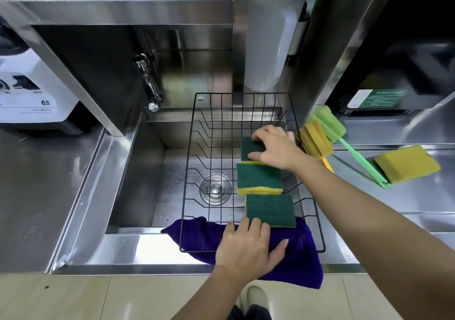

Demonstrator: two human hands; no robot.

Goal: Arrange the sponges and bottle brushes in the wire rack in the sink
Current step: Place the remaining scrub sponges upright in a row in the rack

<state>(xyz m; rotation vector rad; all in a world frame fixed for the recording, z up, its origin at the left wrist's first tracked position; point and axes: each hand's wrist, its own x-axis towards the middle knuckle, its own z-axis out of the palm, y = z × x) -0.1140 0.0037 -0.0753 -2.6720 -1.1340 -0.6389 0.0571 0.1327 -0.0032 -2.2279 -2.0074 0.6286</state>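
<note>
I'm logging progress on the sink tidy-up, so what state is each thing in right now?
far sponge: in rack, green side up, under right hand
middle sponge: in rack, untouched
near sponge: in rack, left hand beside it
yellow-side-up sponge: on counter, outside rack
bottle brushes: outside rack, on counter
wire rack: over sink, left half unfilled
purple cloth: under rack's near edge
faucet: no water visible

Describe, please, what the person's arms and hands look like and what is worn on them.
Both arms are bare as far as the view reaches: no sleeves, gloves, watch, bracelets or rings show. The left hand and right hand each show short, unpainted nails. No markings or bandages are visible on either forearm.
</note>
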